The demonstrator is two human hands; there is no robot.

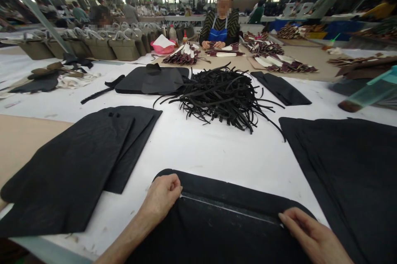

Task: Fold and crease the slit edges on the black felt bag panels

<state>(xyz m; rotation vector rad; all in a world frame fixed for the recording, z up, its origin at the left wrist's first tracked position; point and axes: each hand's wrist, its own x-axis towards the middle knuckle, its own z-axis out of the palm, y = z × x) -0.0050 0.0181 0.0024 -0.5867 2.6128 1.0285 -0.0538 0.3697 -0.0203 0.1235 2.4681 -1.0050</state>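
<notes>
Directly before me a black sheet-like panel (226, 222) with rounded upper corners lies on the white table. A thin white line (229, 208) crosses it below a black upper band (229, 189). At the left end of that line my left hand (164, 198) is closed, thumb and fingers pinching the panel's material. My right hand (307, 231) pinches it at the right end with thumb and forefinger. The black material looks drawn straight between the two hands. The panel's lower part runs out of view at the bottom.
Stacked black panels lie at left (62, 165) and right (347, 173). A heap of black strips (226, 94) sits beyond, beside a black pad (133, 80). Across the table a person in a blue apron (219, 30) handles maroon and white pieces. A teal-handled bottle-like container (372, 88) is at right.
</notes>
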